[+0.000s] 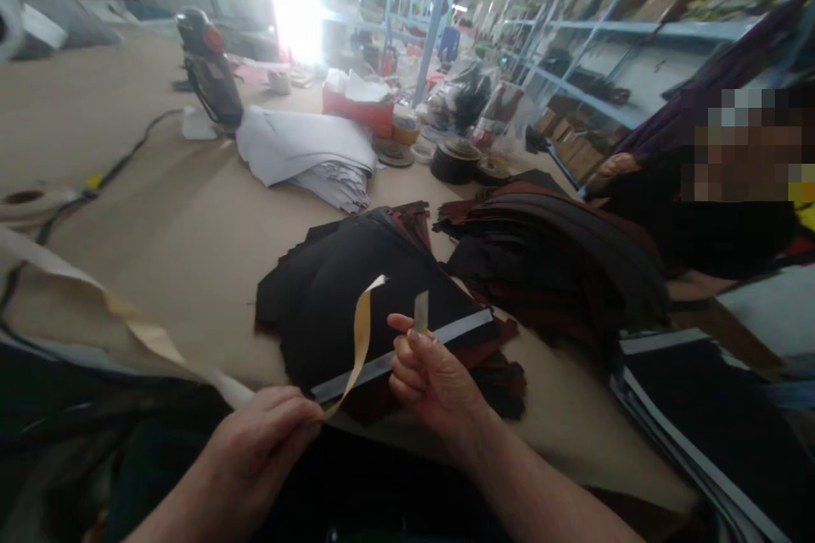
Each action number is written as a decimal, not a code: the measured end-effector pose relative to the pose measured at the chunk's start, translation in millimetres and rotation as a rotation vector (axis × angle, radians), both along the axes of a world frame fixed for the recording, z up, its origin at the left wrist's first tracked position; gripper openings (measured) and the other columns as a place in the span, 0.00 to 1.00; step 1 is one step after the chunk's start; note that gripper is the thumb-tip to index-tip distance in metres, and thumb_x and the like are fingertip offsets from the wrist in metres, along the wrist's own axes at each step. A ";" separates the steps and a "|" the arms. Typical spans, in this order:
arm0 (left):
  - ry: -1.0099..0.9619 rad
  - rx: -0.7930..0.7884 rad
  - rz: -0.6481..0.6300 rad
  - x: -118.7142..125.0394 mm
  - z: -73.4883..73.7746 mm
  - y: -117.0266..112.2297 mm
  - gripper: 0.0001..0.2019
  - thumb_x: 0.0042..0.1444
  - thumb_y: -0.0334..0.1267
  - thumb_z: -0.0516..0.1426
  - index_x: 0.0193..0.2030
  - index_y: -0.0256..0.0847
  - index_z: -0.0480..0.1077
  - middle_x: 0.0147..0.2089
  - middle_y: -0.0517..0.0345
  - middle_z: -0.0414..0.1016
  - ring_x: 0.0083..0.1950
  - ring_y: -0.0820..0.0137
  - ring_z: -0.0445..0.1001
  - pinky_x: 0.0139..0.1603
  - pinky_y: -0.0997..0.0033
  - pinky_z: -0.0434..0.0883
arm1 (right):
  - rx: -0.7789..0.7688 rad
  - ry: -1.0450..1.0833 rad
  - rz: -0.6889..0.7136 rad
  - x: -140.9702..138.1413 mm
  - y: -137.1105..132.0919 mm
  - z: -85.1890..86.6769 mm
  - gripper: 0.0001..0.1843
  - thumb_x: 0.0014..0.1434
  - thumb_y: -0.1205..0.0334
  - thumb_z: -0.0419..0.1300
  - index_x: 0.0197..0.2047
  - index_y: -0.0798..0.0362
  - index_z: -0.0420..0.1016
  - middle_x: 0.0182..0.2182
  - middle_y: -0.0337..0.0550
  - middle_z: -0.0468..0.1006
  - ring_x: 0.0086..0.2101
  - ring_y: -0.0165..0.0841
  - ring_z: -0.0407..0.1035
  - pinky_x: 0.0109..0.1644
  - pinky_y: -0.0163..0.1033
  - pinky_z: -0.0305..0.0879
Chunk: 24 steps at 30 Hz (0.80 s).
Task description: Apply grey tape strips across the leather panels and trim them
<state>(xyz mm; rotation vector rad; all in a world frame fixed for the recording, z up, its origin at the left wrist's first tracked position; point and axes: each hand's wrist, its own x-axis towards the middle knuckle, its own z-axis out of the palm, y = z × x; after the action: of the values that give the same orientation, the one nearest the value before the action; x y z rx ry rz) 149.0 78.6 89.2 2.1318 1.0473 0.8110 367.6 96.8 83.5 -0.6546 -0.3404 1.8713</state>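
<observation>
My left hand (264,433), its thumb and fingers closed, pinches a long band of tape (362,331) with a white side and a yellowish side. The free end curls up over a stack of black fabric pieces (356,280), while the rest trails off to the left. My right hand (433,373) is closed, holding a short, flat, pale greyish piece (421,311) upright between thumb and fingers; whether it is a blade or a bit of tape I cannot tell. A whitish strip (462,325) lies along the near edge of the top black piece, passing behind my right hand.
A tape roll (29,202) and a black cord (131,151) lie at left. Behind are white sheets (306,148), a dark handheld device (210,72) and a black spool (454,161). More dark pieces (560,246) and edge-striped ones (719,407) lie right, near another person (706,229).
</observation>
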 end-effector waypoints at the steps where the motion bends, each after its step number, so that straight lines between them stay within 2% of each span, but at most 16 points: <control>1: -0.035 -0.092 0.001 -0.4 2.9 -2.1 0.09 0.60 0.35 0.52 0.31 0.44 0.71 0.27 0.63 0.72 0.28 0.75 0.71 0.29 0.82 0.67 | -0.003 -0.045 -0.001 2.3 -0.5 -2.4 0.19 0.46 0.56 0.71 0.40 0.53 0.74 0.14 0.23 0.51 0.15 0.19 0.37 0.16 0.27 0.37; 4: -0.094 -0.386 0.056 0.6 12.8 -5.5 0.11 0.58 0.39 0.52 0.29 0.42 0.72 0.25 0.63 0.70 0.26 0.75 0.68 0.27 0.82 0.66 | 0.054 -0.259 -0.030 6.4 -3.0 -4.8 0.14 0.50 0.55 0.67 0.38 0.52 0.75 0.14 0.23 0.49 0.15 0.20 0.38 0.17 0.29 0.38; 6: -0.102 -0.551 0.093 2.3 18.4 -6.1 0.12 0.56 0.42 0.52 0.28 0.40 0.72 0.24 0.62 0.69 0.27 0.74 0.66 0.27 0.80 0.64 | 0.190 -0.494 0.001 8.5 -3.2 0.6 0.11 0.53 0.58 0.64 0.40 0.52 0.76 0.16 0.26 0.51 0.16 0.21 0.42 0.19 0.29 0.41; 8: -0.118 -0.641 0.115 4.0 22.6 -6.4 0.12 0.55 0.43 0.53 0.28 0.39 0.73 0.25 0.61 0.68 0.28 0.74 0.64 0.28 0.79 0.63 | 0.404 -0.757 0.182 9.9 0.3 11.4 0.14 0.54 0.65 0.60 0.45 0.53 0.76 0.18 0.28 0.55 0.18 0.22 0.46 0.21 0.30 0.45; 10: -0.142 -0.680 0.104 4.9 26.6 -7.0 0.11 0.54 0.42 0.54 0.29 0.39 0.74 0.26 0.61 0.68 0.29 0.74 0.64 0.30 0.78 0.63 | 0.608 -0.973 0.452 9.6 7.8 23.9 0.21 0.52 0.70 0.58 0.51 0.53 0.75 0.18 0.28 0.58 0.20 0.22 0.50 0.24 0.30 0.48; 12: -0.168 -0.689 0.074 4.3 31.6 -7.8 0.11 0.54 0.41 0.54 0.30 0.39 0.74 0.26 0.61 0.69 0.30 0.74 0.63 0.31 0.78 0.63 | 0.716 -1.066 0.707 8.0 17.8 33.5 0.21 0.51 0.71 0.57 0.50 0.55 0.75 0.20 0.30 0.63 0.21 0.23 0.54 0.27 0.30 0.52; 15: -0.187 -0.692 0.079 -1.5 39.1 -7.8 0.10 0.54 0.42 0.55 0.30 0.40 0.75 0.26 0.61 0.69 0.29 0.74 0.62 0.30 0.78 0.62 | 0.672 -1.060 0.917 7.9 33.9 37.8 0.09 0.52 0.66 0.59 0.37 0.58 0.77 0.23 0.34 0.67 0.25 0.25 0.58 0.29 0.30 0.54; 20: -0.125 -0.745 0.210 -15.6 35.4 -7.7 0.13 0.51 0.45 0.56 0.29 0.37 0.74 0.24 0.61 0.66 0.28 0.73 0.61 0.28 0.77 0.61 | 0.548 -1.200 0.994 29.5 47.0 35.6 0.07 0.51 0.61 0.61 0.27 0.57 0.73 0.19 0.31 0.61 0.21 0.24 0.52 0.23 0.30 0.48; 22: -0.081 -0.704 0.212 -15.1 30.9 -12.0 0.12 0.53 0.43 0.54 0.28 0.37 0.73 0.24 0.62 0.66 0.28 0.73 0.62 0.28 0.77 0.61 | 0.536 -1.270 0.978 44.7 41.8 34.9 0.08 0.52 0.61 0.60 0.25 0.56 0.72 0.18 0.31 0.61 0.20 0.24 0.52 0.23 0.31 0.47; 24: -0.044 -0.596 0.166 -10.0 27.3 -17.0 0.09 0.55 0.36 0.53 0.28 0.37 0.72 0.24 0.62 0.68 0.28 0.74 0.63 0.29 0.78 0.62 | 0.495 -1.307 0.829 62.1 32.9 29.4 0.10 0.52 0.61 0.61 0.22 0.55 0.72 0.18 0.33 0.64 0.20 0.24 0.54 0.23 0.32 0.48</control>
<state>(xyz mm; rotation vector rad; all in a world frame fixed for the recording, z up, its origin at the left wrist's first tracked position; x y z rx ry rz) 139.0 61.7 116.4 1.5343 1.2654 0.5260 429.6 129.7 112.9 -1.4478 -2.0846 1.6595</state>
